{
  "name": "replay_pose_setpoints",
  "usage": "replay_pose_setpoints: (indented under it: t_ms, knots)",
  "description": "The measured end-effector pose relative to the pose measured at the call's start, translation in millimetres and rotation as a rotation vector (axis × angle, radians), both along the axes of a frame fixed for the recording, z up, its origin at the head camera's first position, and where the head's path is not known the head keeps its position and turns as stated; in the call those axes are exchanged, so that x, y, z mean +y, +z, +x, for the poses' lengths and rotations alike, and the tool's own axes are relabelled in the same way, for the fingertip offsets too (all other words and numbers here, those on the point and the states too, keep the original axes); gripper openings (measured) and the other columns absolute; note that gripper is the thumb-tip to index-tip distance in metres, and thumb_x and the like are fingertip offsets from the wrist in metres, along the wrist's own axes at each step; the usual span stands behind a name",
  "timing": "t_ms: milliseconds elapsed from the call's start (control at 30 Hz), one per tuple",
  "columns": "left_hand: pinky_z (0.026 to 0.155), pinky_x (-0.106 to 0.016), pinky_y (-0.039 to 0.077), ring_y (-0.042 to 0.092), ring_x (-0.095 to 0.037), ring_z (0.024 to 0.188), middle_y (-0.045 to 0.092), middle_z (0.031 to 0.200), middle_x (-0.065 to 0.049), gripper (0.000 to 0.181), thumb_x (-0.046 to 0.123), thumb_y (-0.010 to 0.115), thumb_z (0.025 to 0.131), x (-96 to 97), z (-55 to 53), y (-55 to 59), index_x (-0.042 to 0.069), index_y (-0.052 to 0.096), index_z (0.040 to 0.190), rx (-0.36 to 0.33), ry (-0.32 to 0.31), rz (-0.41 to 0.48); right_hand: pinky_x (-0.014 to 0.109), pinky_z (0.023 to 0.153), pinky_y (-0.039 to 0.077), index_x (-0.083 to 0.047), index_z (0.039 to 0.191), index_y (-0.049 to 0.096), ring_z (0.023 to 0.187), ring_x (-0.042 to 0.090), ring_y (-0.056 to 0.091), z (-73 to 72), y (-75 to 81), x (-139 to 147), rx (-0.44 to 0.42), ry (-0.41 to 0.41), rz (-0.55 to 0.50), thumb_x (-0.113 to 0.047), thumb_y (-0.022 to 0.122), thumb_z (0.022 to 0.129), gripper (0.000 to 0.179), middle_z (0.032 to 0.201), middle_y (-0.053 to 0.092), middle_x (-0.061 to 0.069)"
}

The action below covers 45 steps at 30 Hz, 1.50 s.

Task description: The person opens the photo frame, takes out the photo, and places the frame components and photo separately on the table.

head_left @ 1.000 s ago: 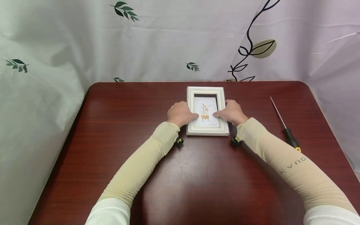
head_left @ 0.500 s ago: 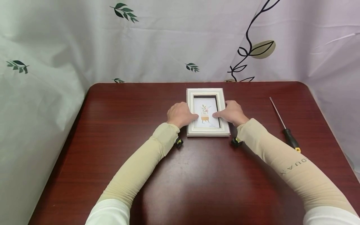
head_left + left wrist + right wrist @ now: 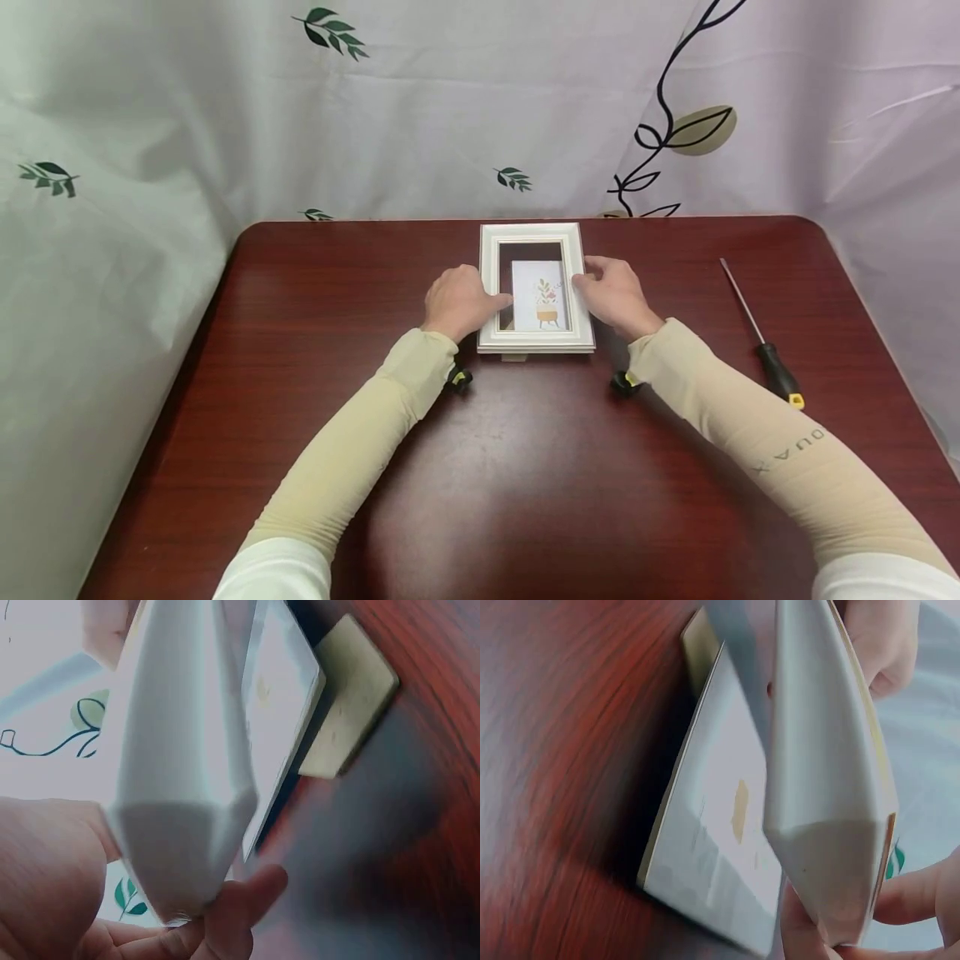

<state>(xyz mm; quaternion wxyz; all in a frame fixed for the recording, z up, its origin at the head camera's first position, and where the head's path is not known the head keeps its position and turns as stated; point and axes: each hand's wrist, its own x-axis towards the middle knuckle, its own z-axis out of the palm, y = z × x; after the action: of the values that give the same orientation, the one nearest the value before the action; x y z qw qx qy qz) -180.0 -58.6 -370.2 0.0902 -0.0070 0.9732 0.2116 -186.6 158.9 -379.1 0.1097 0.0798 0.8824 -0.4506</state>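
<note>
A white picture frame (image 3: 536, 340) is held by its two long sides in the head view. My left hand (image 3: 459, 302) grips its left side, the thumb lying over the face; my right hand (image 3: 617, 292) pinches the right side. Through the frame's opening shows a white card (image 3: 531, 283) with a potted-plant print. Both wrist views show the frame raised apart from the card, which lies low over the table as the top of a thin flat panel (image 3: 712, 810). From under that panel sticks out a tan, board-like piece (image 3: 356, 697).
A screwdriver (image 3: 780, 371) with a black and yellow handle lies to the right on the dark red wooden table (image 3: 495, 483). Behind the table's far edge hangs a pale curtain (image 3: 420, 108) with leaf prints.
Both hands have lifted the picture frame and shifted it left. The card now sits off-centre in the opening, with dark table showing beside it. The right thumb has drawn back to the frame's edge.
</note>
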Motion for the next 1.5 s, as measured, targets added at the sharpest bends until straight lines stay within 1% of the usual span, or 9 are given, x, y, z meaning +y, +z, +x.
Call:
replay_pose_setpoints:
  t_ms: [200, 467, 600, 667, 733, 867, 1133, 1267, 1500]
  knots:
    - [0.054, -0.038, 0.047, 0.056, -0.025, 0.063, 0.048, 0.058, -0.001, 0.047, 0.048, 0.074, 0.086, -21.3, 4.1, 12.3, 0.012, 0.054, 0.064, 0.026, 0.017, -0.032, 0.038, 0.094, 0.05, -0.003, 0.149, 0.048, 0.116, 0.025, 0.059, 6.3, 3.4, -17.8, 0.053, 0.047, -0.069, -0.015, 0.056, 0.099, 0.052, 0.142, 0.055, 0.018]
    - [0.065, -0.046, 0.052, 0.063, -0.032, 0.077, 0.063, 0.074, -0.011, 0.041, 0.044, 0.073, 0.089, -58.5, 5.1, 24.5, 0.007, 0.061, 0.077, 0.022, 0.025, -0.082, 0.026, 0.069, 0.052, -0.003, 0.152, 0.043, 0.111, 0.023, 0.065, 11.8, 8.4, -53.6, 0.058, 0.09, -0.249, -0.011, 0.059, 0.097, 0.058, 0.144, 0.054, 0.013]
    - [0.067, -0.048, 0.052, 0.064, -0.035, 0.08, 0.065, 0.077, -0.014, 0.04, 0.041, 0.072, 0.09, -78.8, 3.6, 28.0, 0.005, 0.062, 0.079, 0.012, 0.045, -0.1, 0.031, 0.084, 0.055, -0.003, 0.153, 0.04, 0.124, 0.024, 0.06, 15.0, 9.9, -74.9, 0.04, 0.115, -0.291, -0.012, 0.061, 0.097, 0.06, 0.147, 0.051, 0.015]
    - [0.067, -0.05, 0.052, 0.064, -0.036, 0.08, 0.065, 0.078, -0.015, 0.039, 0.04, 0.072, 0.09, -88.8, 3.1, 29.6, 0.004, 0.062, 0.078, 0.001, 0.054, -0.109, 0.034, 0.098, 0.051, -0.002, 0.154, 0.037, 0.131, 0.025, 0.054, 17.5, 10.1, -84.8, 0.031, 0.14, -0.293, -0.014, 0.061, 0.098, 0.063, 0.149, 0.049, 0.017]
    - [0.068, -0.051, 0.052, 0.064, -0.037, 0.081, 0.065, 0.079, -0.017, 0.039, 0.039, 0.071, 0.09, -97.7, 2.7, 31.0, 0.003, 0.062, 0.077, -0.011, 0.053, -0.121, 0.037, 0.103, 0.048, -0.003, 0.155, 0.034, 0.134, 0.025, 0.051, 20.2, 9.2, -93.6, 0.027, 0.165, -0.28, -0.016, 0.062, 0.098, 0.065, 0.151, 0.046, 0.017]
    - [0.071, -0.054, 0.052, 0.064, -0.041, 0.086, 0.066, 0.084, -0.021, 0.04, 0.038, 0.072, 0.09, -114.6, 1.2, 30.5, 0.0, 0.064, 0.081, -0.029, 0.049, -0.145, 0.037, 0.107, 0.045, -0.002, 0.156, 0.033, 0.136, 0.026, 0.049, 23.2, 3.9, -111.1, 0.044, 0.2, -0.261, -0.017, 0.063, 0.098, 0.067, 0.153, 0.043, 0.017]
    - [0.071, -0.056, 0.053, 0.063, -0.046, 0.088, 0.066, 0.094, -0.03, 0.048, 0.034, 0.074, 0.088, -154.4, -0.6, 23.1, -0.012, 0.066, 0.099, -0.041, 0.101, -0.214, 0.032, 0.101, 0.05, -0.002, 0.158, 0.025, 0.131, 0.031, 0.055, 26.3, -5.0, -157.5, 0.031, 0.291, -0.38, -0.011, 0.066, 0.095, 0.076, 0.153, 0.042, 0.021]
    - [0.073, -0.059, 0.054, 0.063, -0.048, 0.092, 0.065, 0.1, -0.033, 0.051, 0.033, 0.074, 0.087, -170.1, -0.8, 18.1, -0.014, 0.065, 0.104, -0.075, 0.14, -0.237, 0.033, 0.104, 0.047, -0.006, 0.159, 0.025, 0.129, 0.028, 0.057, 28.6, -7.9, -176.7, 0.035, 0.333, -0.285, -0.016, 0.068, 0.094, 0.079, 0.158, 0.037, 0.015]
    - [0.081, -0.062, 0.052, 0.06, -0.054, 0.102, 0.063, 0.108, -0.037, 0.052, 0.029, 0.072, 0.088, -188.1, -4.1, 13.1, -0.016, 0.062, 0.111, -0.102, 0.169, -0.27, 0.036, 0.117, 0.031, -0.008, 0.16, 0.024, 0.146, 0.024, 0.034, 31.7, -9.6, -204.0, 0.016, 0.37, -0.203, -0.025, 0.071, 0.092, 0.084, 0.161, 0.033, 0.011]
